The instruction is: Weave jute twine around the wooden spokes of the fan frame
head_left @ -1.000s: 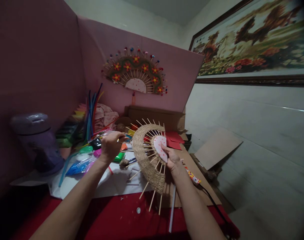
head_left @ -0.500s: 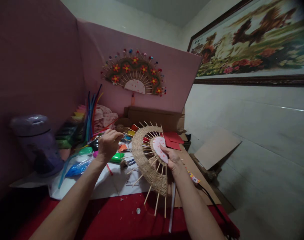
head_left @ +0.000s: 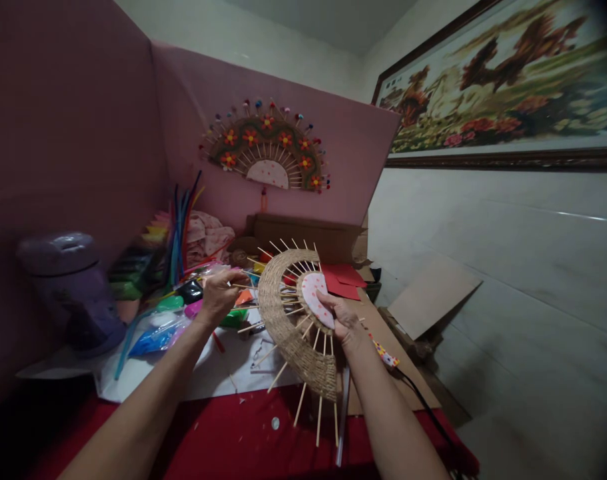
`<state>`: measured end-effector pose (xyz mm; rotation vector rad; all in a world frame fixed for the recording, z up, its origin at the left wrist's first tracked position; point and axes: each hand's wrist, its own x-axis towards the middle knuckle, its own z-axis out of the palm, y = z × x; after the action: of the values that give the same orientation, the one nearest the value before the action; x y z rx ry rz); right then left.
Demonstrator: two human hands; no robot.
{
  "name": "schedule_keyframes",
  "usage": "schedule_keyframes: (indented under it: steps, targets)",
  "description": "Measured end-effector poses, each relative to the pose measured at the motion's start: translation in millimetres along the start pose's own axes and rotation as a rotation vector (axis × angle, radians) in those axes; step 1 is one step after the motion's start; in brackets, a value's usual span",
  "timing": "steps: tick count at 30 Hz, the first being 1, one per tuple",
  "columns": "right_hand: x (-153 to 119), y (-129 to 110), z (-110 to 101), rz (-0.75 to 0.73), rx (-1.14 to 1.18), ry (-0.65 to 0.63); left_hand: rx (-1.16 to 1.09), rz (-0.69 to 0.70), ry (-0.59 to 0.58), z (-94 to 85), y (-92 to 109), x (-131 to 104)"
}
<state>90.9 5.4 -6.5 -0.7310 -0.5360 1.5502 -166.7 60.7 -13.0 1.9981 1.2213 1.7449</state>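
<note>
A half-round fan woven from twine [head_left: 272, 300] is held tilted above the table, with thin wooden sticks fanning out past its rim. My right hand [head_left: 344, 319] grips it at the pale pink dotted half-disc [head_left: 313, 293], thumb on top and fingers behind. At the fan's left edge, my left hand [head_left: 220, 293] is closed in a pinch around the outer end of one stick; the fingertips partly hide that end.
A finished fan with felt-like flowers [head_left: 268, 143] hangs on the pink board [head_left: 353, 160]. Left stand a purple bottle [head_left: 66, 293] and pipe cleaners [head_left: 180, 230]. Bags of coloured clay [head_left: 156, 339] lie on white paper. Red paper [head_left: 343, 280] and cardboard [head_left: 388, 373] sit right.
The fan has turned slightly in my right hand, its lower sticks swinging rightward. My left hand has moved a little down along the outer stick ends.
</note>
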Motion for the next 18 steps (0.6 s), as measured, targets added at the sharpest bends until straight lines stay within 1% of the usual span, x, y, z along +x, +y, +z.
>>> schedule_keyframes:
  steps: [3, 12, 15, 18]
  targets:
    - [1, 1, 0, 0.008, -0.004, -0.001, -0.071, -0.048, -0.022, 3.1, 1, 0]
    - [1, 3, -1, 0.064, -0.032, 0.014, -0.184, -0.171, -0.054, 6.6, 17, -2]
    - [-1, 3, -1, 0.073, -0.04, 0.016, -0.191, -0.178, -0.054, 6.6, 16, -2]
    - [-1, 2, -1, 0.081, -0.047, 0.024, -0.194, -0.176, -0.038, 4.9, 10, -1]
